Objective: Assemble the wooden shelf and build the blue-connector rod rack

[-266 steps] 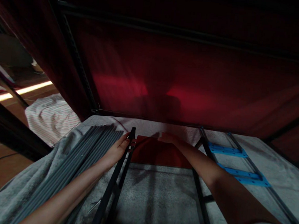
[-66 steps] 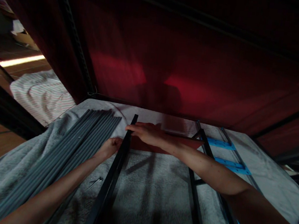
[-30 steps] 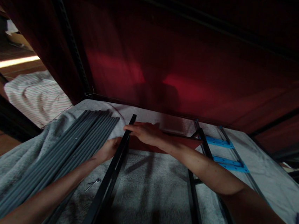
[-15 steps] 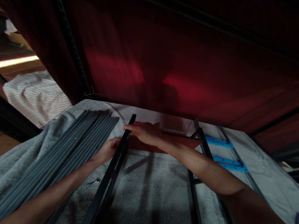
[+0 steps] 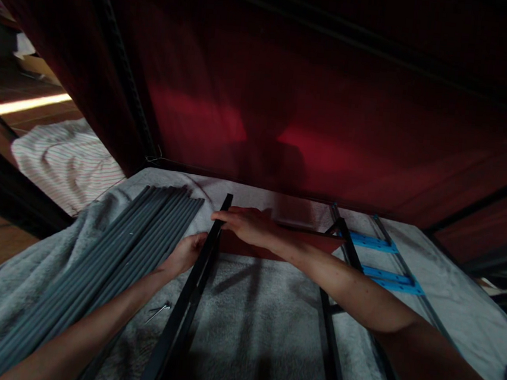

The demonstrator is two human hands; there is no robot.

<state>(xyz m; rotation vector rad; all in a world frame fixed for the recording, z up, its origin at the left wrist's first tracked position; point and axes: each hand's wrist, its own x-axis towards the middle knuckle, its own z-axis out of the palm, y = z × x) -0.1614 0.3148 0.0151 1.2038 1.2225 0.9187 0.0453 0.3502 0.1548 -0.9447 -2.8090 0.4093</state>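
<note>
from afar i'm curling the left hand (image 5: 186,252) against a straight black bar (image 5: 185,297) and draping the right hand (image 5: 246,225) over its far end; i cannot tell if either is gripping. the bar is running over fuzzy cloth (image 5: 258,328), between round grey rods (image 5: 124,255) and a flat red board (image 5: 241,248).

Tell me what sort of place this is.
Probably a makeshift work area, perhaps indoors: a grey blanket covers the work surface, grey tubes and a black metal frame lie over it, and what looks like a red drape hangs behind.
</note>
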